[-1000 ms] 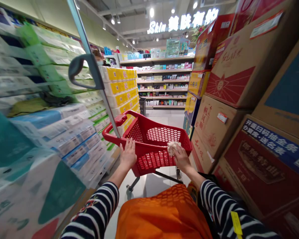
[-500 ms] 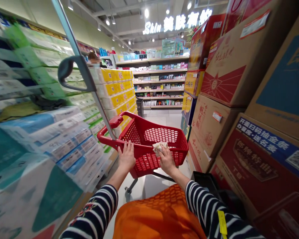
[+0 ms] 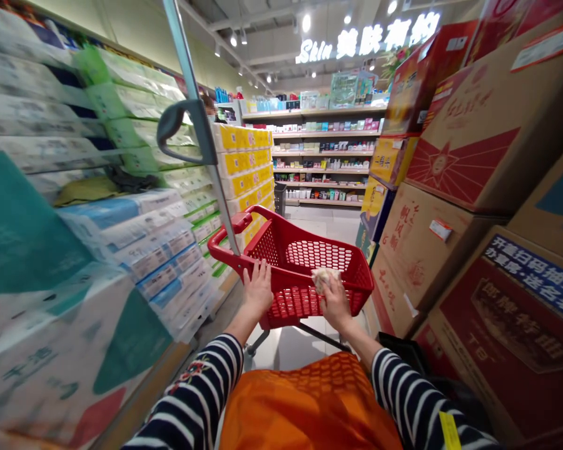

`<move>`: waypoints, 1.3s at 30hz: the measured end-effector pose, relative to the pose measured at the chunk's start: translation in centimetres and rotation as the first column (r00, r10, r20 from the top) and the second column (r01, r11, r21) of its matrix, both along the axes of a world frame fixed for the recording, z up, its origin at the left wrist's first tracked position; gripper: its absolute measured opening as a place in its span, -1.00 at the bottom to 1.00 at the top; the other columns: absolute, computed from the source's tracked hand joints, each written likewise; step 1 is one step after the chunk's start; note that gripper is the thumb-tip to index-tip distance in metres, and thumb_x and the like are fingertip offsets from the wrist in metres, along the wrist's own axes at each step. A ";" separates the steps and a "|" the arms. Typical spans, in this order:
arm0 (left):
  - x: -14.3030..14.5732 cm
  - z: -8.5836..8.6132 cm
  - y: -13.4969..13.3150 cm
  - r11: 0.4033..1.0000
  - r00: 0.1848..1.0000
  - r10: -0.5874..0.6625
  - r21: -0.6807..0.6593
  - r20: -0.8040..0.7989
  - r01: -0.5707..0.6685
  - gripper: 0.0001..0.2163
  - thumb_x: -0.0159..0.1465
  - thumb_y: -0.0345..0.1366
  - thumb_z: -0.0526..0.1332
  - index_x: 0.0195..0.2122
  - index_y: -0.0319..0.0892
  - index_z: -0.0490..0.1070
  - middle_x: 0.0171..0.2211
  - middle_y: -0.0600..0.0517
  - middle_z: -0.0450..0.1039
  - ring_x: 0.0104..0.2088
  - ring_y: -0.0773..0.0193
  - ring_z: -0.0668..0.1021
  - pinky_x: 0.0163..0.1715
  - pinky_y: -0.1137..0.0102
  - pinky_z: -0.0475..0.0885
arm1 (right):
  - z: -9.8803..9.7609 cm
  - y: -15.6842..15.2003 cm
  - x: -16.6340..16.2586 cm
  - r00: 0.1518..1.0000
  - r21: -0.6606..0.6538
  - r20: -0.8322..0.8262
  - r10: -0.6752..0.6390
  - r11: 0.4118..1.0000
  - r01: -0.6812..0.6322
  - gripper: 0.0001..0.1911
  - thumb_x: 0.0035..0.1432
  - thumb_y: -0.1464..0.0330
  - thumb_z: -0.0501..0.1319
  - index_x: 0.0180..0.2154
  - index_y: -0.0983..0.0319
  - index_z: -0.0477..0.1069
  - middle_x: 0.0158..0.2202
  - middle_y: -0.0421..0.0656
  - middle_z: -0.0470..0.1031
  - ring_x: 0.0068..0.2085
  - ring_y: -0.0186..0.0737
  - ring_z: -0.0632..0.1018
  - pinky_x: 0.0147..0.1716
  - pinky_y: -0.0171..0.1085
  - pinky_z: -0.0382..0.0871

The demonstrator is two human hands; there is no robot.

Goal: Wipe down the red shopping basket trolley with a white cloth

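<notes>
A red plastic shopping cart (image 3: 309, 256) stands in the aisle in front of me, its mesh basket holding nothing I can see. My left hand (image 3: 258, 289) rests on the near rim of the basket, fingers curled over the edge. My right hand (image 3: 335, 301) presses a crumpled pale cloth (image 3: 323, 277) against the same rim, fingers closed on it. A grey pull handle (image 3: 187, 125) on a metal pole rises from the cart's left side. Both my sleeves are striped navy and white.
Packs of tissue paper (image 3: 136, 237) are stacked high along the left. Large cardboard boxes (image 3: 469, 131) tower on the right, leaving a narrow aisle. Shelves of skincare goods (image 3: 323, 156) cross the far end. An orange garment (image 3: 309, 406) fills the bottom. A person's head shows behind the yellow packs (image 3: 244, 162).
My right hand with the cloth slid left along the rim, then slightly back right. The view shifted; the cart and my left hand stay together.
</notes>
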State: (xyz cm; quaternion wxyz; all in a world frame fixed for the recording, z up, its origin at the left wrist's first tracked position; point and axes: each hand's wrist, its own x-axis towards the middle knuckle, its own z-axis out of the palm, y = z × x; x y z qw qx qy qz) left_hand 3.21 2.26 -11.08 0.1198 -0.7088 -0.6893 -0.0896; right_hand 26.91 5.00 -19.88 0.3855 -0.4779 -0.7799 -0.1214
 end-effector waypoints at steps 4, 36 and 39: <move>-1.3 -0.5 -1.5 0.999 0.999 -0.022 0.034 0.045 0.020 -0.33 0.06 -0.41 0.03 0.24 -0.29 -0.07 0.29 -0.07 -0.15 0.28 0.13 -0.10 0.22 0.03 -0.19 | 2.4 0.0 -8.8 0.957 0.083 0.062 0.283 0.954 -0.287 -0.38 -0.02 0.59 0.00 0.14 0.32 0.19 0.23 0.02 0.07 0.28 0.03 -0.09 0.14 0.14 0.08; -3.4 -4.9 -6.6 0.990 0.971 0.112 -0.105 0.212 -0.091 -0.38 0.07 -0.45 0.02 0.22 -0.29 0.01 0.28 -0.11 -0.08 0.27 0.13 -0.03 0.22 0.06 -0.10 | -1.8 -0.5 -11.6 0.807 -0.088 0.400 0.435 0.895 -0.438 -0.49 0.07 0.58 0.00 0.10 0.36 0.24 0.15 0.05 0.22 0.17 -0.02 0.21 0.14 0.02 0.13; -2.6 -4.3 -5.7 0.996 0.798 0.051 -0.090 0.600 0.005 -0.46 0.10 -0.43 0.03 0.17 -0.25 0.12 0.24 -0.09 0.06 0.23 0.19 0.12 0.21 0.18 0.01 | -2.0 -2.2 -11.2 0.769 -0.131 0.376 0.517 0.851 -0.508 -0.51 0.06 0.53 0.03 0.07 0.32 0.27 0.15 0.02 0.23 0.18 -0.03 0.21 0.15 0.01 0.11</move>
